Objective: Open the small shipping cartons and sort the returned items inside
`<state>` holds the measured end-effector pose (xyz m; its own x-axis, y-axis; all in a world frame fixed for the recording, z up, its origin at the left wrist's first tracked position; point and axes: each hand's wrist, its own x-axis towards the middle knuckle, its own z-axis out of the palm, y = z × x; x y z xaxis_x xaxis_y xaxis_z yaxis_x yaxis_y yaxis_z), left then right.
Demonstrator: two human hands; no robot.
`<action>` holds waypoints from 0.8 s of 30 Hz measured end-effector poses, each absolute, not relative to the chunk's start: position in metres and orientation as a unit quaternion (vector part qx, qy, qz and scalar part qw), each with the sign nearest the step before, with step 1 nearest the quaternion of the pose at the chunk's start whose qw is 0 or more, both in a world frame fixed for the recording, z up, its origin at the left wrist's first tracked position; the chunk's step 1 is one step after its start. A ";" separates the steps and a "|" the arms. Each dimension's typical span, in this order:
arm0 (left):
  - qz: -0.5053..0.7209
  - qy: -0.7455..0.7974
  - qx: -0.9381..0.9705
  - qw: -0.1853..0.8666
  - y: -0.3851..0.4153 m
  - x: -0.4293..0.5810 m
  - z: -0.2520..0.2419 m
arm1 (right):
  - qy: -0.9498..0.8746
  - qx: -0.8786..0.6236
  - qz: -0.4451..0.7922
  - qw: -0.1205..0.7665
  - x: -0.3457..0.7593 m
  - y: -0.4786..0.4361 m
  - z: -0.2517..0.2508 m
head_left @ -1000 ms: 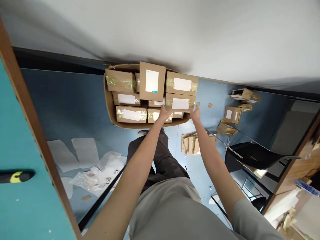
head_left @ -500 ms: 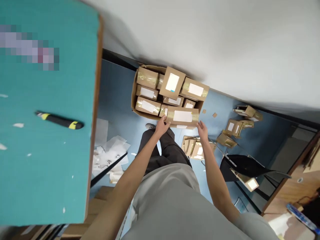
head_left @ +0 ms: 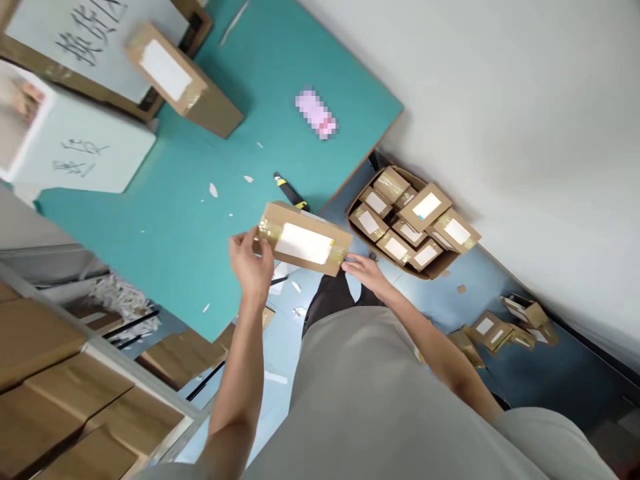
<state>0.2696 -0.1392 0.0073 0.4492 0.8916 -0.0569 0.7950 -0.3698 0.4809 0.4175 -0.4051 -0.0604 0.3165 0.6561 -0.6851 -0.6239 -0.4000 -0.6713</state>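
A taped brown cardboard box (head_left: 301, 241) with a white label is held up between both hands, over the near right edge of the green table (head_left: 180, 267). My left hand (head_left: 251, 263) grips its left end, thumb in front. At its right end, my right hand (head_left: 367, 272) holds the lower corner with the fingers. Just beyond the held box, a black and yellow utility knife (head_left: 291, 192) lies on the table. A large open carton (head_left: 435, 272) full of smaller labelled boxes stands on the floor to the right.
Another labelled box (head_left: 187, 83) stands on the table, near a white bin (head_left: 95, 150) with handwriting. A blurred pink item (head_left: 317, 113) lies near the far corner. Shelves with boxes (head_left: 75, 400) are at lower left. Opened boxes (head_left: 493, 331) lie on the floor at right.
Both hands have brought the box up and left, away from the large carton to the table's edge. The view has swung left, showing more of the table, the white bin and the shelves.
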 end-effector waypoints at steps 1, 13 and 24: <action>0.110 0.530 0.815 0.207 -0.114 0.265 0.010 | -0.049 -0.580 0.601 0.548 0.410 -0.376 -0.060; 0.095 0.502 0.838 0.191 -0.037 0.257 -0.016 | -0.097 -0.574 0.628 0.516 0.363 -0.263 -0.086; -0.131 0.171 0.865 0.453 -0.246 0.399 -0.096 | 0.288 -0.677 0.395 0.551 0.458 -0.465 -0.158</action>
